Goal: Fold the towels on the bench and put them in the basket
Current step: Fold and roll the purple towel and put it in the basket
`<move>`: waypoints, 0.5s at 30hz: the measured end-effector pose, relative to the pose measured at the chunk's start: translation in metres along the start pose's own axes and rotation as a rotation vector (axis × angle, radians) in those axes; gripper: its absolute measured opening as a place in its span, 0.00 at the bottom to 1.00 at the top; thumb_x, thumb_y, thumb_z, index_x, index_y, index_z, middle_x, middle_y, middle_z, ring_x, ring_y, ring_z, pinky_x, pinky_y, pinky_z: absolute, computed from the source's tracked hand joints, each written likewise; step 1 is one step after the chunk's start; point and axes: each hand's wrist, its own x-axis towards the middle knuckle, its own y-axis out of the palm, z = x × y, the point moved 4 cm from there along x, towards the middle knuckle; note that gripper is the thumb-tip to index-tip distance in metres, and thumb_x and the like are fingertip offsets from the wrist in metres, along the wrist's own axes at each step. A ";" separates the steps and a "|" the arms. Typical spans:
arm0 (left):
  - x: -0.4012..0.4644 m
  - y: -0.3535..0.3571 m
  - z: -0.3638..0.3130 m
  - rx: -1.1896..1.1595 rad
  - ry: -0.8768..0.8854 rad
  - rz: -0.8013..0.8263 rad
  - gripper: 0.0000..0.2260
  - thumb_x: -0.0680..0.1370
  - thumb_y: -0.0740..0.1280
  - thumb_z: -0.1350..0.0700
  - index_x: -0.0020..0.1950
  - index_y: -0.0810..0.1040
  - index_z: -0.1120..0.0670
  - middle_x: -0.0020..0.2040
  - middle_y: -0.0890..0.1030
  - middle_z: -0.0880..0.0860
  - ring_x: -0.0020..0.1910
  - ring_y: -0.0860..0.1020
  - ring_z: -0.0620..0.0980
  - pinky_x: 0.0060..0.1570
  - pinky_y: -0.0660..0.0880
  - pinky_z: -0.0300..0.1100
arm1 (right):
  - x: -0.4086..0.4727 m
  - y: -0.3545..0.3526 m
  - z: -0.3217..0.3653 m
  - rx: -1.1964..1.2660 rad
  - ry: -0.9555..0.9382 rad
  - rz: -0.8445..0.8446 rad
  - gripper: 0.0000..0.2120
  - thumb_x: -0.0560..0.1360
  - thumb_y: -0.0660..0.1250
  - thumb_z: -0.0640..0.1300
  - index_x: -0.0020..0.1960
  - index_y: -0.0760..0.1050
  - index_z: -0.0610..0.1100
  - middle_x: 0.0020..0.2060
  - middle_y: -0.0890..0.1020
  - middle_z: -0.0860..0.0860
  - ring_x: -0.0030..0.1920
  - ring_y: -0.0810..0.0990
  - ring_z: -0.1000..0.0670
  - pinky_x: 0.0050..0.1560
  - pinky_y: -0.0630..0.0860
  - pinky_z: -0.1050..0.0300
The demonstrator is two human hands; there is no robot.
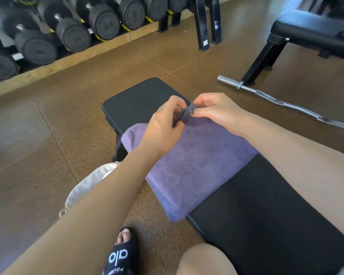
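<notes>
Nearest the lens, a bare knee (205,259) and a foot in a black slide sandal (121,253) sit at the near end of the black padded bench (256,205), the foot on the floor beside it. Across the middle of that bench lies the purple towel (187,165), draped crosswise so its near-left end hangs off the bench edge.

At the towel's far edge, both hands work 1 small bunched bit of cloth. The left hand (163,124) has thumb and fingers closed in a pinch on it; the right hand (216,112) pinches the same raised bit from the other side, dark-painted thumbnail pressing it. The 2 hands nearly touch. Whether they hold a corner or a sewn tag is hard to tell, as the fingers cover it.

On the floor left of the bench, partly hidden under the left forearm, sits a pale fabric thing (87,185), probably the basket. No other towels show on the bench.

My read is that folding has barely begun. The risk: lifting from 1 bunched point would let the overhanging end drag the towel off the bench onto the floor, or give a crooked fold, since the edges are not squared first.
</notes>
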 end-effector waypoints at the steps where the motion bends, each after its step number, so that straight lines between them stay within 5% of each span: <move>1: -0.005 0.000 -0.006 0.001 0.026 -0.013 0.12 0.75 0.64 0.65 0.54 0.72 0.51 0.48 0.77 0.52 0.47 0.76 0.52 0.46 0.76 0.49 | -0.009 0.000 0.004 0.008 -0.021 0.002 0.04 0.76 0.72 0.41 0.50 0.83 0.44 0.46 0.86 0.48 0.50 0.84 0.51 0.54 0.76 0.56; 5: -0.023 0.001 -0.026 -0.024 0.050 -0.101 0.04 0.77 0.68 0.61 0.50 0.77 0.54 0.46 0.80 0.48 0.47 0.78 0.48 0.49 0.76 0.46 | -0.041 0.000 0.015 0.041 -0.082 -0.014 0.05 0.77 0.72 0.43 0.52 0.84 0.45 0.46 0.87 0.52 0.50 0.84 0.57 0.53 0.77 0.65; 15: -0.046 -0.001 -0.040 -0.097 0.075 -0.204 0.03 0.77 0.70 0.62 0.47 0.77 0.57 0.41 0.80 0.49 0.42 0.78 0.51 0.46 0.77 0.52 | -0.079 0.004 0.026 0.005 -0.143 -0.074 0.05 0.78 0.70 0.41 0.51 0.85 0.43 0.46 0.86 0.51 0.51 0.84 0.55 0.54 0.77 0.64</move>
